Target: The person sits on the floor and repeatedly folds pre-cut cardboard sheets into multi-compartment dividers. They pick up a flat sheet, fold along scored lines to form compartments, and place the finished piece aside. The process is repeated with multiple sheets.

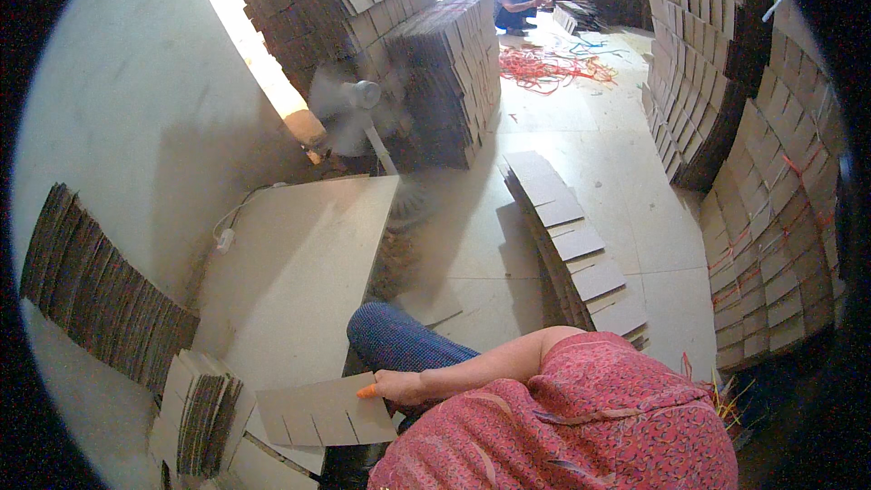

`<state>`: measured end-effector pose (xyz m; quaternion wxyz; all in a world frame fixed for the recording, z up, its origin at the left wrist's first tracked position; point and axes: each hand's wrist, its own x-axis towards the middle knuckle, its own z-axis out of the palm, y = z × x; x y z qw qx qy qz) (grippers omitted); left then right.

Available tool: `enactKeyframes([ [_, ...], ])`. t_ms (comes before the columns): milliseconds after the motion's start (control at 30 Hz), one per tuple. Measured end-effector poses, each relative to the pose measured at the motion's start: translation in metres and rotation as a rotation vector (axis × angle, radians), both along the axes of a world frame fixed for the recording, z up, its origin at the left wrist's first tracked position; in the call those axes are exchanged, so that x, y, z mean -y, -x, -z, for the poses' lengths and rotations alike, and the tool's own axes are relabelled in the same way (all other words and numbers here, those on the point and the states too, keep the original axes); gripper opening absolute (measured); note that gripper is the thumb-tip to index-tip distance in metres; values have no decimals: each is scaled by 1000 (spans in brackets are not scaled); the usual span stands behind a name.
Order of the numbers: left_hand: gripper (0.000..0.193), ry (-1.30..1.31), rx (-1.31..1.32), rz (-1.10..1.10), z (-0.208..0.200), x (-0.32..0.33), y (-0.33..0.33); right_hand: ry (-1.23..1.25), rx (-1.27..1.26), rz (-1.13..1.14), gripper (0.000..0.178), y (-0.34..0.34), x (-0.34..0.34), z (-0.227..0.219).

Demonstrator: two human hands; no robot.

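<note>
My right hand [396,388] reaches in from the pink patterned sleeve and is closed on one end of a flat, light brown slotted cardboard strip [313,413]. An orange cover sits on one finger, which lies against the strip's edge. Several narrow slits are cut into the strip's lower side. It hangs in front of my blue-clad knee [381,331], over the near end of a pale board [299,249]. Just left of it stands a small stack of cardboard pieces [210,413]. My left hand is not visible.
A long row of cardboard [104,295] leans along the left wall. A spinning fan [363,95] stands beyond the board. Slotted pieces [572,240] lie in a row on the floor. Tall cardboard stacks [694,63] line the right. Red strapping [549,71] lies near a crouching person [513,4].
</note>
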<state>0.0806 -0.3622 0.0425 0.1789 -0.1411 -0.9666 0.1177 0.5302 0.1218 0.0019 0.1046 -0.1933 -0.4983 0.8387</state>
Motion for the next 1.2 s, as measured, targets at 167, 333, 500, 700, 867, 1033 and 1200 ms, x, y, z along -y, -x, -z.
enactKeyframes([
  [167, 31, -163, 211, -88, -80, -98, -108, -121, 175, 31, 35, -11, -9, -3],
  [333, 27, -167, 185, -44, -80, -85, -100, 89, 20, 79, 39, -4, 0, 2],
  [500, 26, -181, 212, -115, -89, -103, -117, -26, 100, 45, 37, -6, -8, 2],
  [700, 25, -177, 194, -159, -83, -104, -111, 68, 5, 62, 34, 5, -7, 22],
  [867, 25, -183, 207, -163, -87, -104, -116, 100, 0, 42, 33, 4, -6, 20],
  [1033, 26, -208, 226, -146, -92, -102, -118, -83, 141, 98, 32, -3, -5, 4],
  [1200, 25, -150, 214, -196, -90, -108, -114, -77, 90, 108, 32, 0, -5, 14],
])
